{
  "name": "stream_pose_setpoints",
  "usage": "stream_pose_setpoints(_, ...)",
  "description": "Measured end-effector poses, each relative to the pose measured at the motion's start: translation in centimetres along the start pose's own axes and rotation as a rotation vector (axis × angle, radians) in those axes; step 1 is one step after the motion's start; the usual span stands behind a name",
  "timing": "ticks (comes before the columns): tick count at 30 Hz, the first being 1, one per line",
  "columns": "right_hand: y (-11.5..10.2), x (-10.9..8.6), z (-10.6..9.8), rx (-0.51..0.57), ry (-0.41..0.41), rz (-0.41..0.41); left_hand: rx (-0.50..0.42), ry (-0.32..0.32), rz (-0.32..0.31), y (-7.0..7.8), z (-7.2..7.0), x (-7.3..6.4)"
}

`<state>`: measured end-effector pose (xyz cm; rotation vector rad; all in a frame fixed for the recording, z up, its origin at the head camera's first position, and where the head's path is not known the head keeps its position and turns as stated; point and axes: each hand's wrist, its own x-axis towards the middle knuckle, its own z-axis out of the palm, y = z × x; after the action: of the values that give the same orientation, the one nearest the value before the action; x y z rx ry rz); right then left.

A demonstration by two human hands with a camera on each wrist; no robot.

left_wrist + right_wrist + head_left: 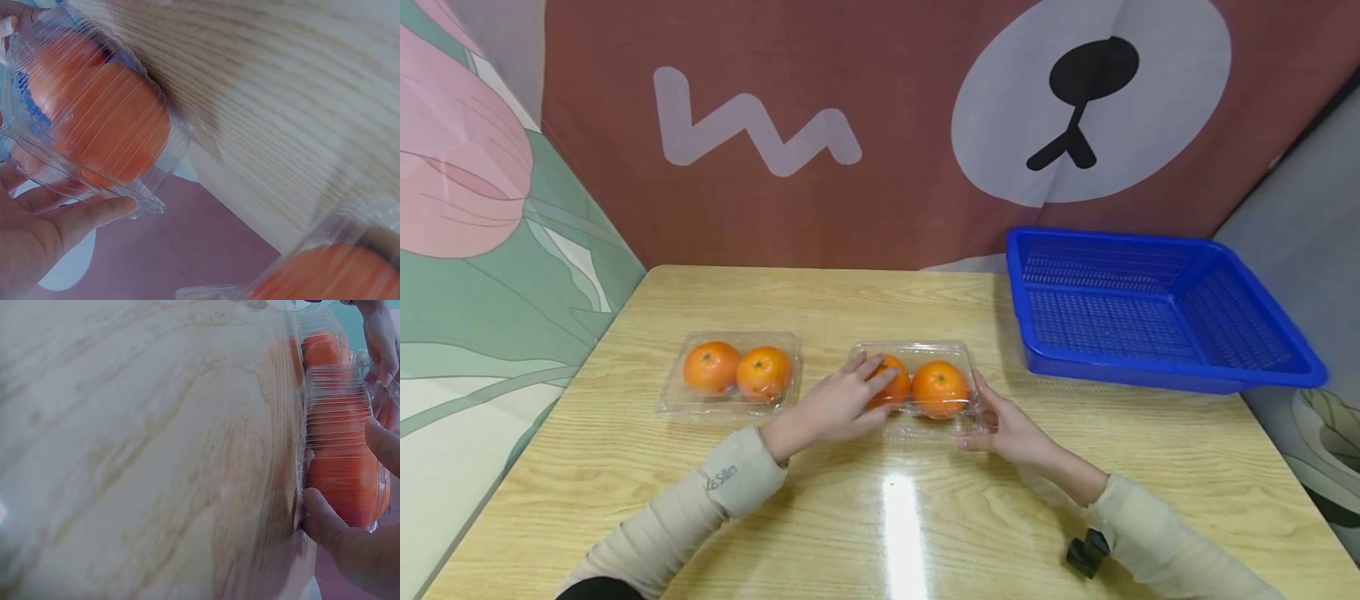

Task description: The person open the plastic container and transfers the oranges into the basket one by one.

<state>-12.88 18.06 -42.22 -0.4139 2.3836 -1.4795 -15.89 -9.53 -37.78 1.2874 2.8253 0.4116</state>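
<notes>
A clear plastic clamshell box (891,429) with two oranges (940,389) in it lies on the table between both hands. My left hand (842,400) rests on the left part of its lid, fingers spread and partly covering one orange. In the left wrist view, straight fingers (94,212) lie along the lid's edge. With thumb and fingers around the right end, my right hand (1011,425) grips the box. The right wrist view shows its thumb (322,515) low on the end wall. Farther left sits a second clamshell box (673,400), also with two oranges (711,367).
A blue plastic basket (1138,379) stands at the back right of the wooden table (850,533). Behind the table hangs a brown printed cloth (910,217). A small black device (1086,552) is at the right sleeve.
</notes>
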Motion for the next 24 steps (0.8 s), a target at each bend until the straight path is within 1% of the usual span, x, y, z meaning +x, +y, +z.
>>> stream_pose_setpoints(1,0.0,0.0,0.0,0.008,-0.004,0.001,-0.003,0.001,0.003,0.0,0.0,0.0)
stream_pose_setpoints(7,0.2,0.1,0.0,0.031,-0.005,-0.005,-0.060,-0.009,-0.024,0.1,-0.9,0.1)
stream_pose_setpoints(11,0.1,0.1,0.0,0.030,-0.002,-0.001,-0.020,-0.023,-0.007,0.1,-0.9,0.1)
stream_pose_setpoints(14,-0.1,0.1,0.1,0.019,0.000,-0.001,0.000,-0.018,-0.006,0.0,-0.7,-0.1)
stream_pose_setpoints(17,-0.3,0.2,0.1,0.002,0.003,0.002,-0.024,-0.004,-0.013,-0.2,-0.6,-0.4)
stream_pose_setpoints(24,-0.6,0.2,0.2,-0.075,0.017,0.012,-0.061,0.016,-0.014,-0.7,-0.4,-1.0)
